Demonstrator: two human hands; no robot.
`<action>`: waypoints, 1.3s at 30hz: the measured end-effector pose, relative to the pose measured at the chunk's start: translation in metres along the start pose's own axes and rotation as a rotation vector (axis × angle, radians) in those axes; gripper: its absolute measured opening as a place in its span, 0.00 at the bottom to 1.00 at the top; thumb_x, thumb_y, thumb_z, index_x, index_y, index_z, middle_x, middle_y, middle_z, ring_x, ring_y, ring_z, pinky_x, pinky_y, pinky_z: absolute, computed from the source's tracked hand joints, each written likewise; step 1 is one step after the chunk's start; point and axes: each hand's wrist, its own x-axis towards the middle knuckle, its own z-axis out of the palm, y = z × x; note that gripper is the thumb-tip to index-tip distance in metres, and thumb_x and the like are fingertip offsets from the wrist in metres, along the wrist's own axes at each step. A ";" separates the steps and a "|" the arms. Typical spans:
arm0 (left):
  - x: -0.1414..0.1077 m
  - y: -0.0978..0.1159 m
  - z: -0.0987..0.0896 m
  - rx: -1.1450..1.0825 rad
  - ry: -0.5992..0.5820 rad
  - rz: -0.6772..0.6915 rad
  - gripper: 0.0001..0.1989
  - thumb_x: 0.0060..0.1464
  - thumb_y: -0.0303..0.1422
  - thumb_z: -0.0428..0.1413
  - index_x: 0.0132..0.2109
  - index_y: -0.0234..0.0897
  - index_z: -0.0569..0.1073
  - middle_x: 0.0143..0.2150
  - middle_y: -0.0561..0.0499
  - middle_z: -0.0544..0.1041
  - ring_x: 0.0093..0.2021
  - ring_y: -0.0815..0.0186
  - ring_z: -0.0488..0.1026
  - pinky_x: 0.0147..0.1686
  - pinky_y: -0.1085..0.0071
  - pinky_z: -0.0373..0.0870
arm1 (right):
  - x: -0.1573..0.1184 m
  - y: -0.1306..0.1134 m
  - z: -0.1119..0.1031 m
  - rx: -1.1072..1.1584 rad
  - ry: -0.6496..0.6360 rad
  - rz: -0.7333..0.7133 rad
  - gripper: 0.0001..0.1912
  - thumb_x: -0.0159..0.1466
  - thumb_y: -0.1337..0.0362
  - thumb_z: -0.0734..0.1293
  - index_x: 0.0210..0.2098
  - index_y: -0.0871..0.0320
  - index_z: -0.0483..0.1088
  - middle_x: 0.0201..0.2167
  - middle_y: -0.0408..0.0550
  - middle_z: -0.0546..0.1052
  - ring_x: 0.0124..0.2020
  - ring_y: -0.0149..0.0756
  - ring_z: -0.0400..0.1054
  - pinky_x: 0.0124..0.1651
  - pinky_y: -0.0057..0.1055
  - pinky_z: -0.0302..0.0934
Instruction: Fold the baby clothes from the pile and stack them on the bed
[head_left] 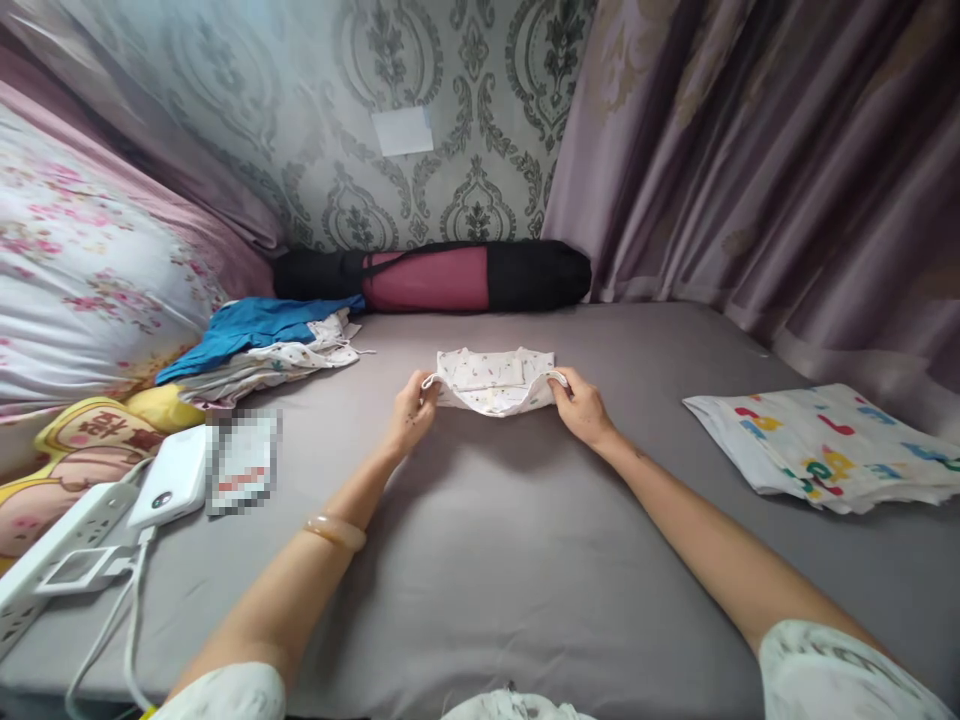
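Note:
A small white cloth garment with a fine coloured print (491, 375) is partly folded on the grey sheet in front of me. My left hand (414, 412) pinches its left near corner, thumb and fingers closed on the fabric. At the opposite corner my right hand (585, 405) grips the edge in the same way. Between the two hands the near edge sags in a curve, while the far part lies folded over. The garment's exact kind is unclear.
Folded white cloth with colourful shapes (832, 445) lies right. At left are piled clothes with a blue piece (262, 325), a white power bank (171, 478), a power strip (64, 555) and cables. A black and maroon long bag (427, 278) lies along the wall.

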 end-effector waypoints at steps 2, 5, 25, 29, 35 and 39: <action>0.008 0.001 0.008 0.017 0.048 -0.020 0.12 0.62 0.40 0.45 0.43 0.40 0.69 0.33 0.53 0.71 0.34 0.67 0.68 0.36 0.73 0.65 | 0.010 -0.001 0.006 -0.003 0.016 0.028 0.17 0.69 0.57 0.56 0.50 0.55 0.68 0.45 0.53 0.78 0.45 0.42 0.72 0.49 0.34 0.62; 0.019 0.002 0.018 0.020 0.099 -0.048 0.11 0.63 0.39 0.45 0.44 0.40 0.68 0.32 0.53 0.71 0.34 0.66 0.69 0.37 0.72 0.66 | 0.022 0.000 0.015 0.002 0.052 0.038 0.17 0.69 0.57 0.54 0.51 0.55 0.67 0.47 0.53 0.78 0.47 0.43 0.72 0.50 0.34 0.62; 0.091 -0.024 0.062 0.244 0.059 -0.291 0.09 0.63 0.35 0.47 0.45 0.38 0.68 0.45 0.41 0.77 0.48 0.58 0.73 0.46 0.66 0.67 | 0.084 0.034 0.045 -0.259 -0.097 0.316 0.18 0.70 0.63 0.55 0.55 0.61 0.66 0.52 0.61 0.74 0.51 0.46 0.69 0.49 0.35 0.61; 0.089 -0.022 0.061 0.223 0.063 -0.278 0.16 0.63 0.33 0.46 0.57 0.36 0.64 0.50 0.38 0.75 0.51 0.57 0.73 0.48 0.64 0.66 | 0.085 0.036 0.045 -0.215 -0.045 0.318 0.22 0.68 0.66 0.55 0.60 0.64 0.59 0.52 0.62 0.74 0.52 0.46 0.70 0.51 0.36 0.61; 0.085 -0.014 0.056 0.271 0.060 -0.208 0.25 0.61 0.26 0.45 0.64 0.39 0.62 0.53 0.40 0.72 0.53 0.55 0.71 0.50 0.64 0.66 | 0.087 0.043 0.043 -0.209 -0.020 0.243 0.21 0.68 0.68 0.54 0.59 0.57 0.60 0.52 0.56 0.74 0.50 0.44 0.69 0.50 0.36 0.61; 0.083 -0.011 0.053 0.314 0.056 -0.230 0.26 0.59 0.25 0.45 0.64 0.42 0.64 0.50 0.41 0.71 0.51 0.55 0.71 0.47 0.63 0.67 | 0.087 0.044 0.042 -0.233 -0.025 0.245 0.18 0.69 0.67 0.53 0.54 0.53 0.66 0.49 0.53 0.74 0.48 0.42 0.69 0.47 0.35 0.61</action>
